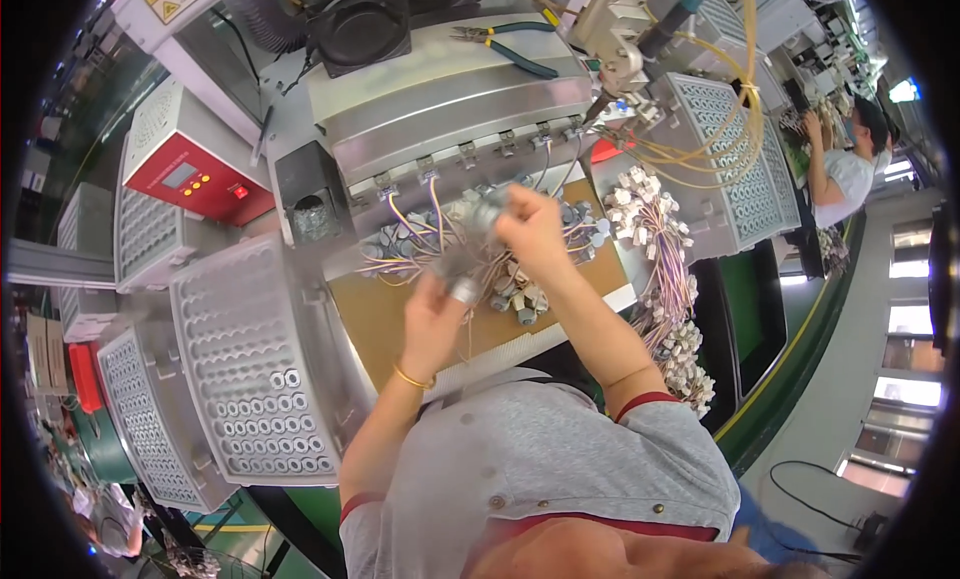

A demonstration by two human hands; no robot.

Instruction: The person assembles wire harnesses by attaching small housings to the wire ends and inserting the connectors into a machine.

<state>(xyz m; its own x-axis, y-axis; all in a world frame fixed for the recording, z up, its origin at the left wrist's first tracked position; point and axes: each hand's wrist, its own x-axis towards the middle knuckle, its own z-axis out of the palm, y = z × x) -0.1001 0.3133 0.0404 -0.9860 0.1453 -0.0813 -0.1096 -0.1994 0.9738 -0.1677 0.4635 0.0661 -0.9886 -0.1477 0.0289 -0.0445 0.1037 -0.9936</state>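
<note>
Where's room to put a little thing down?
On the brown board, between the left hand and the big tray; also on the metal box, between the fan and the pliers. Crowded: the board's middle, heaped with wires.

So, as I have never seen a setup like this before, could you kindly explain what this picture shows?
Of course. There is no robot here: a person works with bare hands, and the wide fisheye camera worn on their head looks down, so straight edges look curved. The left hand and right hand are over a brown board strewn with grey-tipped wires. Both seem to hold grey pieces, but motion blur hides exactly what. Beyond the board is a long metal fixture with pliers lying on top. To the left are a red-fronted box and a grey tray with rows of round parts; to the right hangs a bundle of white-ended wires.
</note>
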